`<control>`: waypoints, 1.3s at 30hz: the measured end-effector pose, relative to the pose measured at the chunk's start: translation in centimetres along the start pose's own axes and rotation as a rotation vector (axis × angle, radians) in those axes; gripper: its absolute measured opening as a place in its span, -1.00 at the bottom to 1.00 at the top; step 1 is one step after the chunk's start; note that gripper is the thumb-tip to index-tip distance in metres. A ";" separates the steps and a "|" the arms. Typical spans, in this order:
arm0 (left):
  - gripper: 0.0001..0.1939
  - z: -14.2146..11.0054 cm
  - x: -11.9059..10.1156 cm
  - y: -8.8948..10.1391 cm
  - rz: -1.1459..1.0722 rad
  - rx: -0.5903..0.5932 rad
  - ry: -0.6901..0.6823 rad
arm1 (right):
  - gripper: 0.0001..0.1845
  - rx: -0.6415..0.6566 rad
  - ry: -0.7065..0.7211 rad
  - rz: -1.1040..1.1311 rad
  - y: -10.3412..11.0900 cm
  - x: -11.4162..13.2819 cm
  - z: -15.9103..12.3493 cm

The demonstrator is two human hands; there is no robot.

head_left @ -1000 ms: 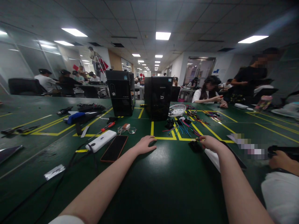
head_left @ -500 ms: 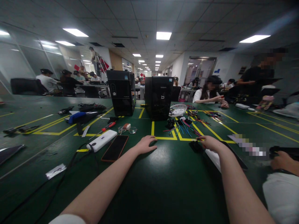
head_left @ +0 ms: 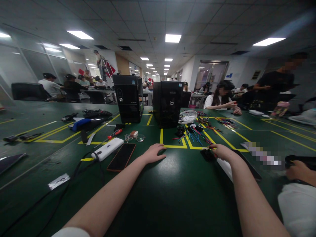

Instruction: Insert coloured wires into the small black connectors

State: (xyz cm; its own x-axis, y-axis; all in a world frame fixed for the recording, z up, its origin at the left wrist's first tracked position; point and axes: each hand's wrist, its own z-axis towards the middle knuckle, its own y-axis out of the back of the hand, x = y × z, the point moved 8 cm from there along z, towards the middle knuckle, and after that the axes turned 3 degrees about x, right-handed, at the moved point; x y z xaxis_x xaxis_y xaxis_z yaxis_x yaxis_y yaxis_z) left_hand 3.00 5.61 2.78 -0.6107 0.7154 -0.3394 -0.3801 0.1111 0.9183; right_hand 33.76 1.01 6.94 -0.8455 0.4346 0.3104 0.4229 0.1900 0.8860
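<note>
My left hand (head_left: 153,153) lies flat on the dark green table (head_left: 172,194), fingers stretched out, holding nothing. A black phone (head_left: 121,156) and a white power bank (head_left: 107,148) lie just to its left. My right hand (head_left: 222,151) rests on the table to the right, fingers curled and pinched at a small dark part (head_left: 206,154) with thin wires. Loose coloured cables (head_left: 195,135) lie just beyond it. What the fingertips grip is too small to name.
Two black computer towers (head_left: 128,98) (head_left: 168,102) stand mid-table, a white basket (head_left: 187,116) beside them. A red screwdriver (head_left: 114,133), glasses (head_left: 134,137) and tools (head_left: 86,122) lie to the left. Another person's hand (head_left: 300,171) is at the right edge; several people sit farther off.
Almost nothing has moved. My right hand shifted very slightly at the small dark part; my left hand stays flat in place.
</note>
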 end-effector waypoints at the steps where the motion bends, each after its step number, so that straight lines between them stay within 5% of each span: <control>1: -0.52 0.0 0.0 0.0 0.000 -0.003 0.000 | -0.52 -0.001 0.000 0.004 0.0 0.0 0.0; 39: -0.53 0.0 0.1 -0.2 -0.011 0.000 0.007 | -0.50 -0.010 -0.028 0.081 -0.6 -0.8 0.9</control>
State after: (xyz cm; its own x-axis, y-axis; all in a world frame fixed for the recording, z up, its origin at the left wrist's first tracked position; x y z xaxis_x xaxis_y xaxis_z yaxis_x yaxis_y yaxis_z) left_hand 3.02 5.70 2.61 -0.6112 0.7094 -0.3511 -0.3870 0.1191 0.9143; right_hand 34.49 1.33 5.90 -0.7993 0.4724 0.3715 0.4859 0.1442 0.8620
